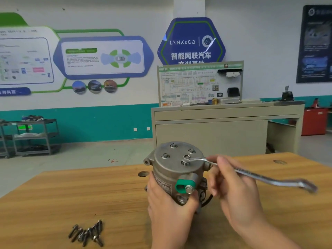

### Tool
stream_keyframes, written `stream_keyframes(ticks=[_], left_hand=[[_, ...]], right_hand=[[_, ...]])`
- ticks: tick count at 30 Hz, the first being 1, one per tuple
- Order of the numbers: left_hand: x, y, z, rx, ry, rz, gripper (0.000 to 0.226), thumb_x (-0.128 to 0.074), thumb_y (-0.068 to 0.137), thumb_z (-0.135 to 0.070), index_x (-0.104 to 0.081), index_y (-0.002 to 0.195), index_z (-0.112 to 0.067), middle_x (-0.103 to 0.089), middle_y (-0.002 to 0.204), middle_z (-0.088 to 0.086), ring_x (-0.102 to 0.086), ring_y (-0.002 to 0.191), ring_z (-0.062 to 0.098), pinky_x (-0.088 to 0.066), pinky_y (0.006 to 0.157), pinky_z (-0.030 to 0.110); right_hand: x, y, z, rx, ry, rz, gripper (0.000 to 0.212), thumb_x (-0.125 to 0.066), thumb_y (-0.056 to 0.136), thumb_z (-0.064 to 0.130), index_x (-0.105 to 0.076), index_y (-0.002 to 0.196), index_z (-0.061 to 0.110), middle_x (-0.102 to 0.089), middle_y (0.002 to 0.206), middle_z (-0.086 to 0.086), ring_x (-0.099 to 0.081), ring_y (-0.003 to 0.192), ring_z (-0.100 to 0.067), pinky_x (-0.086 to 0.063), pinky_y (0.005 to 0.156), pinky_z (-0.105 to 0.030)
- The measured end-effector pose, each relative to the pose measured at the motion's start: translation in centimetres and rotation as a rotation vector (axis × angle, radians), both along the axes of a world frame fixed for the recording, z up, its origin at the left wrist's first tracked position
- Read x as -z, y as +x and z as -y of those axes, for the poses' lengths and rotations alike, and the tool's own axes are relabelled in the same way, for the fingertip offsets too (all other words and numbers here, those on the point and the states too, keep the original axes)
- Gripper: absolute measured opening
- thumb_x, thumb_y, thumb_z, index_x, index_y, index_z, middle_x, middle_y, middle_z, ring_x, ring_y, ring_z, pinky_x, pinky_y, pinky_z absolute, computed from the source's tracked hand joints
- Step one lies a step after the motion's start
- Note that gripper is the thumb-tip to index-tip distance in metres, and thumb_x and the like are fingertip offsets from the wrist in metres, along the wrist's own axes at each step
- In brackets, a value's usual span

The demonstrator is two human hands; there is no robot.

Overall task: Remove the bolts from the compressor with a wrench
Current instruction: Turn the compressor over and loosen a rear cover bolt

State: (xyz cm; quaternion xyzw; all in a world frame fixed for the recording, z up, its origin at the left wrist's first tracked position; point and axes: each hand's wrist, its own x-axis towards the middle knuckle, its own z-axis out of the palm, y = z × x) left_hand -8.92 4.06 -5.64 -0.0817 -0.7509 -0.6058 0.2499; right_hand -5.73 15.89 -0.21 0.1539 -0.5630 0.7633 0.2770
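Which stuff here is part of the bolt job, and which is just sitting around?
Job:
compressor, held by left hand
wrench, in right hand
raised bolt under the wrench
loose bolts on table

Sitting around:
cabinet
training board
shelf cart

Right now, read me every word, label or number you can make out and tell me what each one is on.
"LYNK&CO": blue hexagonal wall sign.
"智能网联汽车": same sign, second line; the line beneath is cut off.
White label on the grey metal compressor: numbers too blurred.
Wall info panels, wiring diagram board, dark poster: too small to read.
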Motion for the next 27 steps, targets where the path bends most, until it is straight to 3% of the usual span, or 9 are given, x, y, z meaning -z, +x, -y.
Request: stream_keyframes(ticks=[3, 6, 8, 11, 16, 20, 22, 25, 27], left_hand=[[-0.1, 0.2, 0.2, -0.051, -0.033, 0.018, 0.129, -0.054, 0.043, -0.067, 0.000, 0.155, -0.030, -0.025, 0.153, -0.005, -0.022, 0.140, 0.012, -0.022, 0.116, 0.037], [0.1, -0.1, 0.4, -0.026, -0.034, 0.030, 0.131, -0.055, 0.043, -0.069, 0.002, 0.155, -0.030, -0.023, 0.154, -0.006, -0.020, 0.142, 0.012, -0.022, 0.118, 0.040], [0.1, -0.1, 0.4, -0.027, -0.051, 0.035, 0.132, -0.055, 0.043, -0.071, 0.003, 0.155, -0.030, -0.021, 0.155, -0.007, -0.019, 0.143, 0.012, -0.022, 0.119, 0.040], [-0.2, 0.0, 0.5, -0.019, -0.057, 0.056, 0.132, -0.056, 0.043, -0.072, 0.005, 0.154, -0.033, -0.019, 0.155, -0.009, -0.018, 0.143, 0.011, -0.022, 0.119, 0.041], [-0.1, -0.1, 0.4, -0.020, -0.064, 0.063, 0.132, -0.055, 0.044, -0.077, 0.013, 0.151, -0.039, -0.011, 0.157, -0.013, -0.012, 0.146, 0.011, -0.019, 0.120, 0.041], [-0.3, 0.1, 0.6, -0.016, -0.112, 0.106, 0.137, -0.047, 0.043, -0.088, 0.020, 0.150, -0.037, 0.000, 0.161, -0.015, -0.007, 0.148, 0.010, -0.011, 0.121, 0.044], [-0.6, 0.4, 0.6, -0.045, -0.135, 0.112, 0.139, -0.039, 0.040, -0.093, 0.025, 0.148, -0.036, 0.010, 0.162, -0.012, 0.002, 0.148, 0.008, -0.002, 0.121, 0.044], [-0.8, 0.8, 0.6, -0.114, -0.136, -0.027, 0.126, -0.024, 0.038, -0.107, 0.031, 0.135, -0.047, 0.022, 0.159, -0.015, 0.020, 0.144, -0.002, 0.009, 0.120, 0.041], [-1.0, 0.9, 0.7, -0.127, -0.099, -0.211, 0.106, -0.021, 0.052, -0.105, 0.016, 0.138, -0.055, 0.020, 0.156, -0.028, 0.018, 0.145, -0.005, 0.005, 0.121, 0.043]], right_hand=[[-1.7, -1.8, -0.4, -0.139, -0.226, 0.145, 0.019, -0.053, 0.094, 0.020, -0.057, 0.081, 0.006, -0.044, 0.047, -0.002, -0.035, 0.034, -0.011, -0.026, 0.033, -0.020], [-4.7, -4.1, -0.6, -0.132, -0.271, 0.382, 0.022, -0.050, 0.100, 0.012, -0.051, 0.079, 0.006, -0.043, 0.044, 0.002, -0.034, 0.030, -0.006, -0.022, 0.029, -0.016], [-6.8, -5.2, -0.8, -0.111, -0.137, 0.558, 0.019, -0.053, 0.099, 0.015, -0.058, 0.084, 0.005, -0.045, 0.044, 0.003, -0.036, 0.030, -0.003, -0.023, 0.028, -0.014], [-9.5, -6.6, -0.5, 0.057, 0.342, 0.686, 0.017, -0.060, 0.096, 0.018, -0.064, 0.086, 0.005, -0.046, 0.038, 0.007, -0.036, 0.029, -0.001, -0.024, 0.029, -0.013], [-11.3, -7.6, 3.0, 0.182, 0.833, 0.582, 0.018, -0.067, 0.087, 0.015, -0.062, 0.072, 0.007, -0.044, 0.036, 0.006, -0.034, 0.027, -0.005, -0.025, 0.032, -0.013], [-11.0, -7.2, 4.5, 0.134, 1.155, 0.328, 0.021, -0.070, 0.083, 0.032, -0.073, 0.086, 0.011, -0.057, 0.063, 0.002, -0.045, 0.049, -0.009, -0.035, 0.040, -0.016], [-10.6, -6.5, 4.5, 0.042, 1.233, 0.173, 0.018, -0.071, 0.084, 0.039, -0.075, 0.081, 0.021, -0.064, 0.068, 0.013, -0.055, 0.059, -0.001, -0.042, 0.052, -0.016], [-10.2, -5.5, 4.0, -0.087, 1.255, -0.002, 0.016, -0.070, 0.087, 0.038, -0.069, 0.073, 0.030, -0.061, 0.059, 0.021, -0.053, 0.057, 0.010, -0.038, 0.053, -0.006], [-10.0, -5.5, 3.5, -0.123, 1.159, -0.065, 0.016, -0.067, 0.089, 0.032, -0.067, 0.073, 0.031, -0.064, 0.064, 0.018, -0.055, 0.061, 0.009, -0.040, 0.059, -0.006]])
